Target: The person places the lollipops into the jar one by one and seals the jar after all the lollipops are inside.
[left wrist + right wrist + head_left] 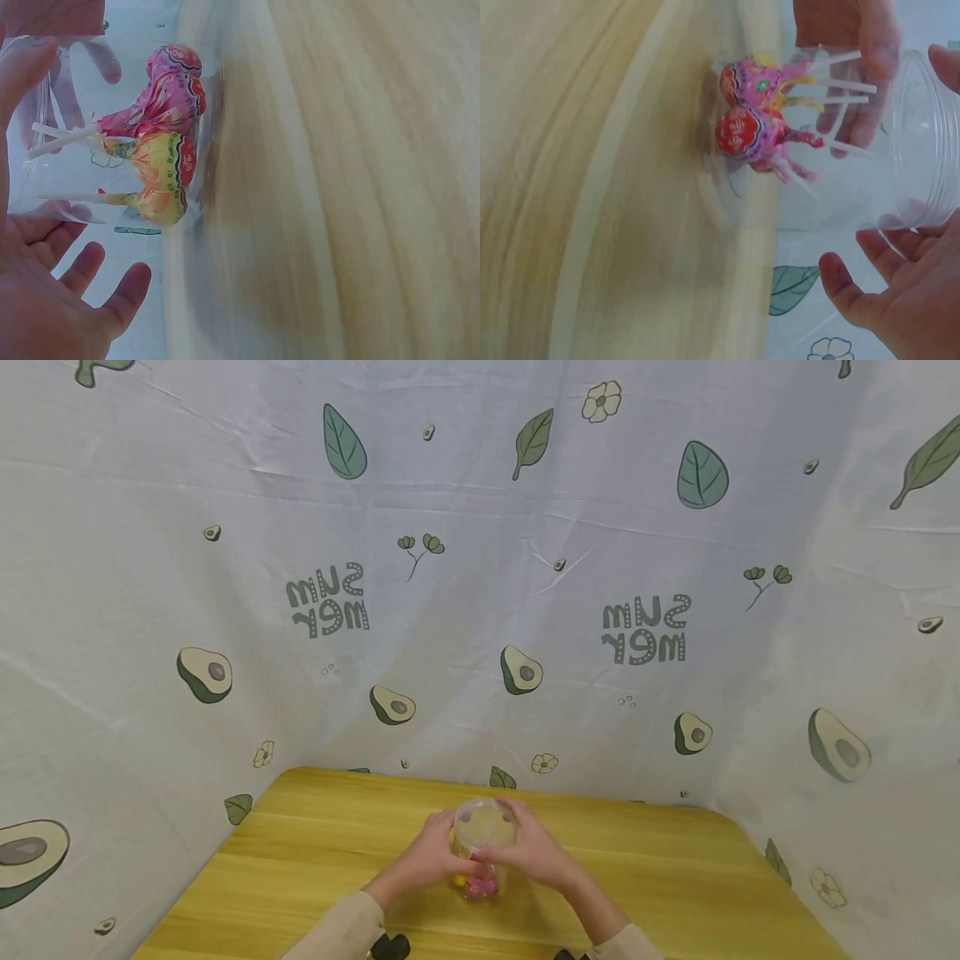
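A clear plastic jar (486, 827) stands upright on the table between both hands. Inside lie several wrapped lollipops, some pink (169, 101) and some yellow (165, 169), heads at the bottom and white sticks toward the top. My left hand (435, 853) grips the jar's upper part from the left, thumb in front and fingers behind. From the right, my right hand (534, 852) holds it near its ridged top (934, 142), with some fingers spread off the wall. The transparent top makes it hard to tell whether a lid is on.
The yellow wood-grain table (337, 827) stretches out on both sides of the jar. A white cloth (450, 610) printed with avocados and leaves hangs behind it and along its sides.
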A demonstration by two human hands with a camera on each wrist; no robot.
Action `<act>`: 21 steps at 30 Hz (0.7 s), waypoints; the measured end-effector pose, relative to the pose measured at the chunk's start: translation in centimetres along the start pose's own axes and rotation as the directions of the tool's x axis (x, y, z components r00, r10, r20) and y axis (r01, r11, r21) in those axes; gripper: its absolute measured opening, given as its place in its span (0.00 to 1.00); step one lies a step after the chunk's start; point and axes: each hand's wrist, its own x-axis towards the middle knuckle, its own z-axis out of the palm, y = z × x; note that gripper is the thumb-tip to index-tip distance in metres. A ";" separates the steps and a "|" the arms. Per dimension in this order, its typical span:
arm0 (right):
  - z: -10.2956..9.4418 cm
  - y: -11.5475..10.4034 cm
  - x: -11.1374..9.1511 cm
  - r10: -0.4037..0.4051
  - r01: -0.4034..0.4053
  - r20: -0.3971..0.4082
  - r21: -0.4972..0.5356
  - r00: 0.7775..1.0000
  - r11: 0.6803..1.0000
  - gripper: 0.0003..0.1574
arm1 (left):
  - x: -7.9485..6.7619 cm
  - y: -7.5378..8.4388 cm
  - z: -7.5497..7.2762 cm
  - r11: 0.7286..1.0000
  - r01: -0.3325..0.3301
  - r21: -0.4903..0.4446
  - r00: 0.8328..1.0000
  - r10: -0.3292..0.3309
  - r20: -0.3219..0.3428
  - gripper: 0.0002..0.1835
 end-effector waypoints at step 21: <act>1.5 -1.0 -0.5 0.022 -0.025 -0.154 -0.013 0.988 1.000 0.61 | -0.1 -0.8 0.8 0.999 -0.032 -0.006 0.999 0.032 -0.026 0.44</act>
